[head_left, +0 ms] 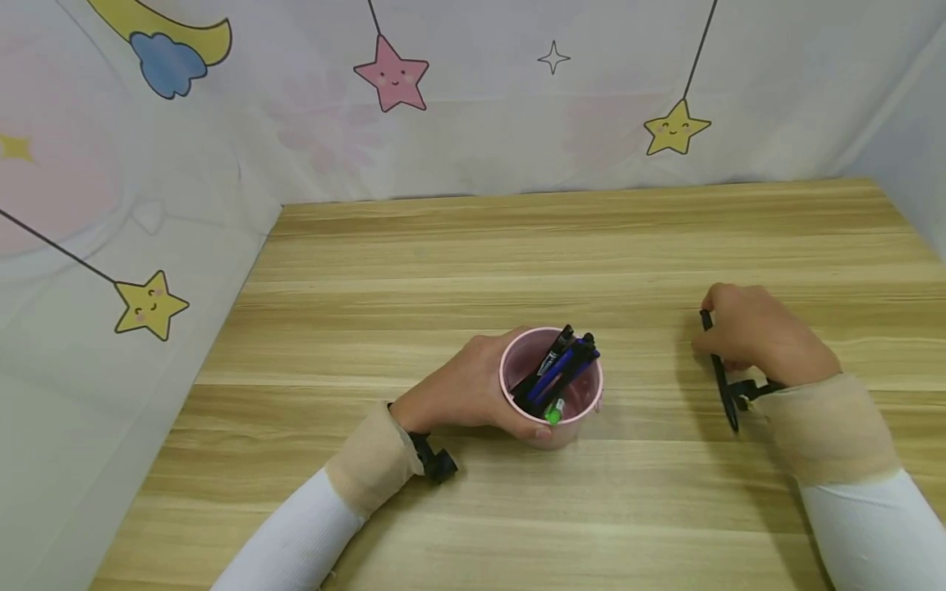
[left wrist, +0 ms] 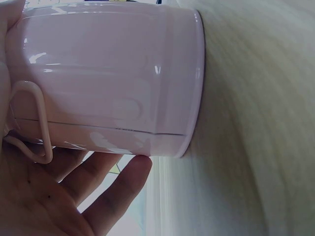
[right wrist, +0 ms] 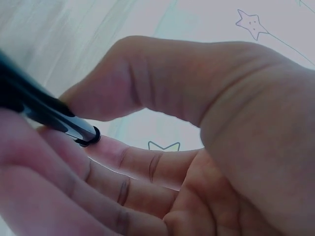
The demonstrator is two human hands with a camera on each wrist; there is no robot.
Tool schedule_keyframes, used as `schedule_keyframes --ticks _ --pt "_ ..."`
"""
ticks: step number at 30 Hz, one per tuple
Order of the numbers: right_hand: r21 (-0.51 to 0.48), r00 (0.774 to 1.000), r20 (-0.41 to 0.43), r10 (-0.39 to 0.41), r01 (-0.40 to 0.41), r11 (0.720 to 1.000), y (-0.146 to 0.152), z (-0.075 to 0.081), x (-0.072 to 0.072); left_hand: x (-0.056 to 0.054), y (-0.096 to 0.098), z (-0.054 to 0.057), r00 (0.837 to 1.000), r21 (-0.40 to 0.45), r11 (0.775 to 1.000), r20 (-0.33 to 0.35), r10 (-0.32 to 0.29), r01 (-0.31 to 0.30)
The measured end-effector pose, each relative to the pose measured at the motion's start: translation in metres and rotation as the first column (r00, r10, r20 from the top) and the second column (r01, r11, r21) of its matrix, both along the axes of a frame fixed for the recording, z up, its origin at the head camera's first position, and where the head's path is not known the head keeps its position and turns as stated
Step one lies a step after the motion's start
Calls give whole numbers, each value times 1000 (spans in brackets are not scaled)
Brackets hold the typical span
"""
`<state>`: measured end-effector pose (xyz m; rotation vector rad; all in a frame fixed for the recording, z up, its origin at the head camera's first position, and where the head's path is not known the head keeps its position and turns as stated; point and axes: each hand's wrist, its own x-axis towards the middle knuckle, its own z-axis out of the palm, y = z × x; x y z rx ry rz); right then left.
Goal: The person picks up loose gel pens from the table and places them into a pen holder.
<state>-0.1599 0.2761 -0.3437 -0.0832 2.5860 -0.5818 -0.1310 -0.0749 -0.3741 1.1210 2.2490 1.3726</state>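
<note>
A pink cup (head_left: 567,435) with small loop handles stands on the wooden table (head_left: 414,279), and my left hand (head_left: 469,382) grips it from the left, with the thumb at the near side of its rim. Inside lean several dark pens (head_left: 556,371), some with blue barrels, and one green-ended pen (head_left: 554,413). To the right of the cup, my right hand (head_left: 769,328) pinches a black pen (head_left: 719,373) between thumb and fingers. In the right wrist view the thumb presses on the pen (right wrist: 49,108) near its end. The left wrist view shows the cup's side (left wrist: 98,59) and loop handle (left wrist: 43,118).
A pale cloth backdrop (head_left: 488,139) with printed stars borders the table at the back and left. Dark camera mounts sit at both wrists, the left mount (head_left: 436,461) beside the forearm. Bare tabletop lies between the cup and the right hand.
</note>
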Motion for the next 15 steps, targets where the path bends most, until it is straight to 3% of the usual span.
schedule_keyframes --ticks 15 --pt "8 999 -36 -13 13 1000 -3 2 2 -1 0 -1 1000 -11 1000 -12 3 -3"
